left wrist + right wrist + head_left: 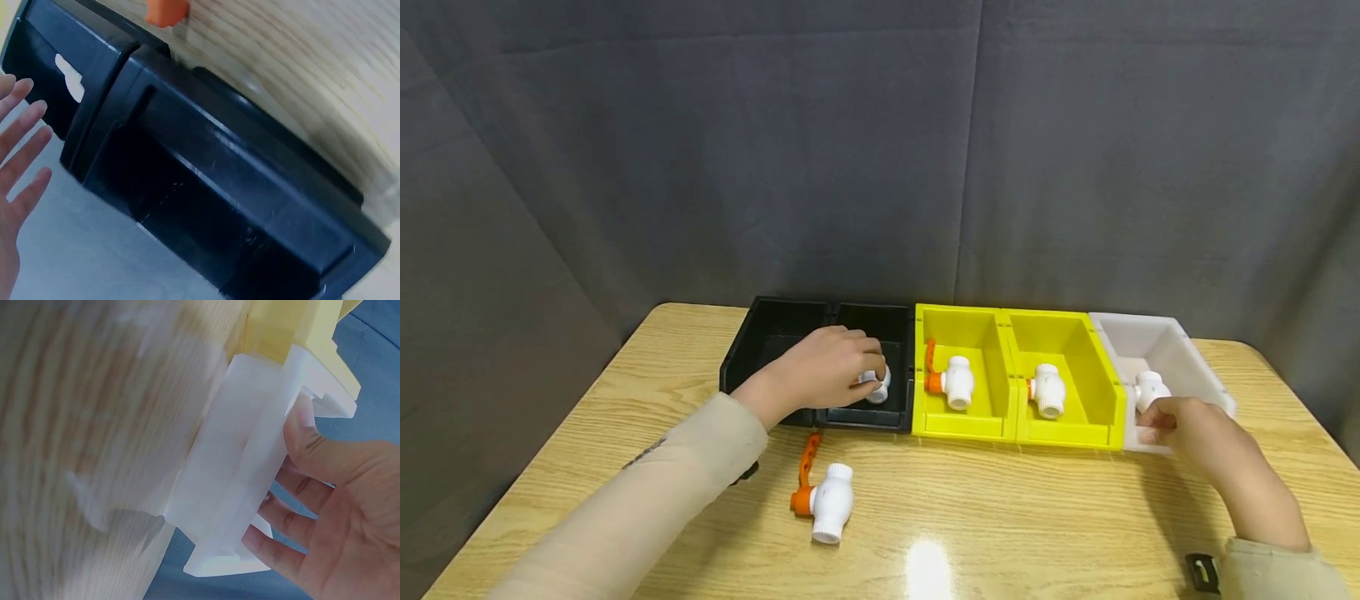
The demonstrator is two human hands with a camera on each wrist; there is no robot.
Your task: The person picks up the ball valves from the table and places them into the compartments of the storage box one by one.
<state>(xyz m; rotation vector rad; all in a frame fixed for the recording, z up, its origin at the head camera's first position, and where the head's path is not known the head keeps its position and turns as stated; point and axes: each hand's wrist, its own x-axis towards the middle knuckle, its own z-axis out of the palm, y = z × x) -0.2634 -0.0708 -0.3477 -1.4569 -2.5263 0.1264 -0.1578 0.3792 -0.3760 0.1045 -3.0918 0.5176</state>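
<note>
My left hand (835, 367) reaches over the right-hand black bin (891, 333), fingertips at a white ball valve (878, 387) that they partly cover. In the left wrist view, its fingers (28, 115) are spread apart, with a piece of the white valve beyond them. My right hand (1198, 433) dips into the front of the translucent white bin (1195, 358), right at another white valve (1150, 390). Its thumb (306, 428) and fingers pass behind the bin wall in the right wrist view, so I cannot tell whether they grip the valve.
Two yellow bins (1082, 367) stand between the black and white ones, each with a white valve (958, 382) with orange parts in it. Another black bin (775, 333) is at the left end. A white valve (832, 502) with an orange handle lies on the wooden table (1000, 508).
</note>
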